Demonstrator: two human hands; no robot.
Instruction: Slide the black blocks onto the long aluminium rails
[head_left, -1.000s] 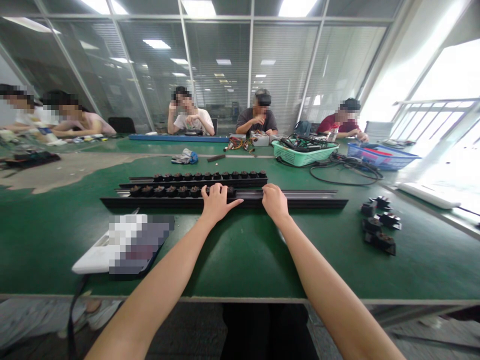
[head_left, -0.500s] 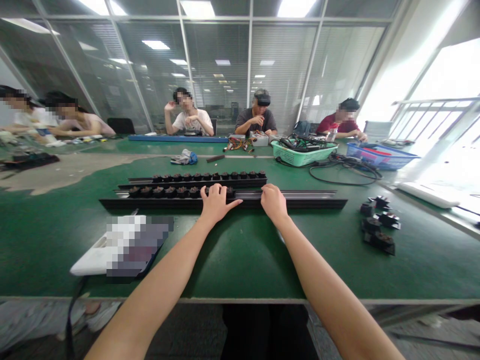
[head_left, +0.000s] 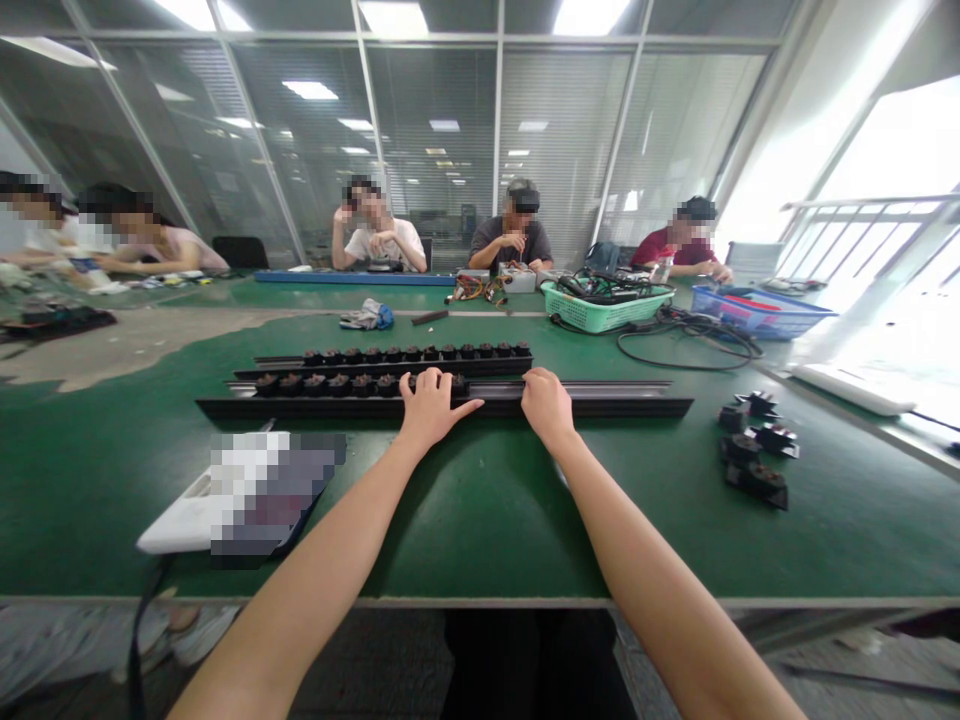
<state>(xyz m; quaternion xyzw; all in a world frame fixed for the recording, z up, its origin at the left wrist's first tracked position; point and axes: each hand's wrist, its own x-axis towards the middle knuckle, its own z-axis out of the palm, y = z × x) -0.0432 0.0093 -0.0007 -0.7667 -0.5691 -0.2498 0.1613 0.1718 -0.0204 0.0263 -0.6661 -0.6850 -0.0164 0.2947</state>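
A long black rail lies across the table in front of me, its left part filled with a row of small black round-topped parts. My left hand rests over the right end of that row, fingers spread and thumb stretched along the rail; the parts beneath it are partly hidden. Further right, my right hand has its fingers curled closed over the bare stretch of the rail. Its fingertips are mostly hidden. Behind lies a second black rail carrying a similar row of parts.
Several loose black parts lie at the right. A white device and a dark blurred item are at the left front. Further back are a green basket of cables, a blue basket and gloves. Several people sit around the table.
Both hands keep their places on the rail. The whole view has shifted very slightly. Across the table, a person in a white shirt has moved the raised hand a little closer to the head.
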